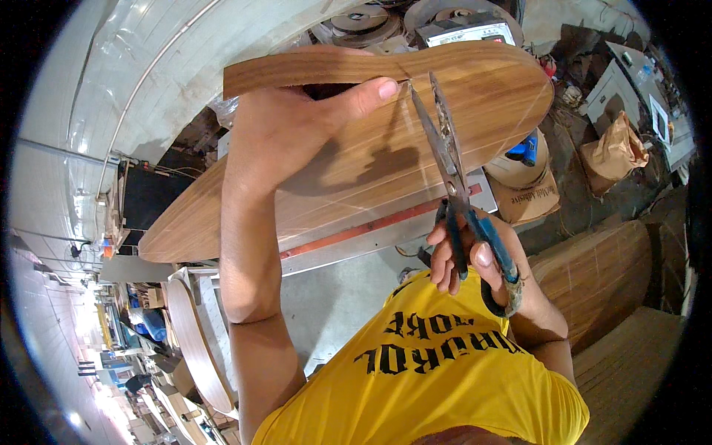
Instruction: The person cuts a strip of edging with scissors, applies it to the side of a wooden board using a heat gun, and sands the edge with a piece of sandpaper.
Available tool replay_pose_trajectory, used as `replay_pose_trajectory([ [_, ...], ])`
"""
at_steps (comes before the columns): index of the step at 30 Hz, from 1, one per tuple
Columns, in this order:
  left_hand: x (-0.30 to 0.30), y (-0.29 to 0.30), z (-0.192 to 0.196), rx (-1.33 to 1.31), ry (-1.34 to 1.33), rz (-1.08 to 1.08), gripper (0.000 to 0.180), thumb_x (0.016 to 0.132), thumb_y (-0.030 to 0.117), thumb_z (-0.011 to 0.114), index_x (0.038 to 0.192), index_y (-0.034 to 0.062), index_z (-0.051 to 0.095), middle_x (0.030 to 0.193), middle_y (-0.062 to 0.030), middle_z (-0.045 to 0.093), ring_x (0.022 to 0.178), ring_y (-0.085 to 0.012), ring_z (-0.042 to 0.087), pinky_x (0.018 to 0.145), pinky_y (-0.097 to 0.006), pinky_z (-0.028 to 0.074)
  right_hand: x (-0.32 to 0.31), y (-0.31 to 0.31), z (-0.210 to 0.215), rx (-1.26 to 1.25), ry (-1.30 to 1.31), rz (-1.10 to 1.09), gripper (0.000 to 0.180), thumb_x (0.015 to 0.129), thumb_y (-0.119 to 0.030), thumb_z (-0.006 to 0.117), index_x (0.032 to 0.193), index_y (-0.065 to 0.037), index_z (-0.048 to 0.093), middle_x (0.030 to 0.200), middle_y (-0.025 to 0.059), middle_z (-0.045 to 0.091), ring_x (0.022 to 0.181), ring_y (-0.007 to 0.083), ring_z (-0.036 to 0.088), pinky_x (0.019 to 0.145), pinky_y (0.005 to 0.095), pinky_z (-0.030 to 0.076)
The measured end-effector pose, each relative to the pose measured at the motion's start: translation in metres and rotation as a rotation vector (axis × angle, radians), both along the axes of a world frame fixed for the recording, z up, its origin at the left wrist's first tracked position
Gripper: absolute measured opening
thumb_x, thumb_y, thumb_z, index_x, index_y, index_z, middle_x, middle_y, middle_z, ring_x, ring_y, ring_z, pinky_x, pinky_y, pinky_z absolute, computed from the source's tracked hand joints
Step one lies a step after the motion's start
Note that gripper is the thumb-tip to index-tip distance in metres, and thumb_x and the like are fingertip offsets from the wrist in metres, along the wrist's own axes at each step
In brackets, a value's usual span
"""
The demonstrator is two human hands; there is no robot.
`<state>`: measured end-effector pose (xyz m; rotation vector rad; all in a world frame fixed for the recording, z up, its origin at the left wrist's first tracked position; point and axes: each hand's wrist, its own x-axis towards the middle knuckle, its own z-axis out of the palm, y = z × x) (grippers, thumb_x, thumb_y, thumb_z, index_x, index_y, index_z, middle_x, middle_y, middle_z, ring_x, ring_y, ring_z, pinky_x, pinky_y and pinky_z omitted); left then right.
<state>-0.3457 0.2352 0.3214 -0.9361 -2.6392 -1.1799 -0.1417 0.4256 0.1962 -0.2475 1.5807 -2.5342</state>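
Observation:
A long oval wood-grain board [356,170] lies before me, with faint pale lines across its face. Along its far side runs a brown wood-grain edging strip [274,68], its loose end standing away at the left. My left hand [297,133] is closed on this strip, thumb stretched along its lower edge and the other fingers hidden behind. In my right hand [482,256] is a pair of scissors [449,159] with dark blue handles. Their blades are spread, tips close to the strip just right of my left thumb. Whether they touch it I cannot tell.
Rolls of banding [360,22] sit beyond the board. At the right are a brown paper bag [614,152], a cardboard box [525,199] with a blue object [525,150] above it, and another wooden panel [593,278]. A smaller rounded board [196,345] stands at the lower left.

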Motion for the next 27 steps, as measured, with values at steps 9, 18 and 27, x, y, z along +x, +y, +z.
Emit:
replay_pose_trajectory([
  [9, 0.006, 0.002, 0.000, 0.080, -0.038, -0.059, 0.048, 0.085, 0.045, 0.094, 0.114, 0.0078, 0.084, 0.097, -0.0045, 0.083, 0.087, -0.0105, 0.074, 0.080, -0.029, 0.058, 0.001, -0.001, 0.002, 0.016, 0.002, -0.015, 0.053, 0.111, -0.047, 0.062, 0.131, 0.002, 0.058, 0.094, 0.0121, 0.074, 0.076, 0.0148, 0.070, 0.069, 0.0272, 0.057],
  [18, 0.011, 0.006, 0.001, 0.155, -0.026, -0.071, 0.042, 0.086, 0.030, 0.095, 0.115, 0.0035, 0.081, 0.104, -0.0051, 0.081, 0.096, -0.0114, 0.072, 0.088, -0.029, 0.057, 0.002, -0.006, 0.015, 0.012, -0.050, -0.023, 0.051, 0.111, -0.047, 0.062, 0.129, 0.000, 0.060, 0.093, 0.0123, 0.073, 0.077, 0.0159, 0.071, 0.070, 0.0291, 0.057],
  [27, 0.013, 0.007, 0.001, 0.205, -0.054, -0.075, 0.043, 0.084, 0.021, 0.097, 0.118, 0.0004, 0.079, 0.109, -0.0085, 0.080, 0.102, -0.0162, 0.073, 0.095, -0.032, 0.057, 0.008, -0.010, 0.022, -0.008, -0.080, -0.005, 0.050, 0.113, -0.048, 0.059, 0.127, 0.000, 0.061, 0.092, 0.0140, 0.073, 0.078, 0.0179, 0.072, 0.070, 0.0311, 0.058],
])
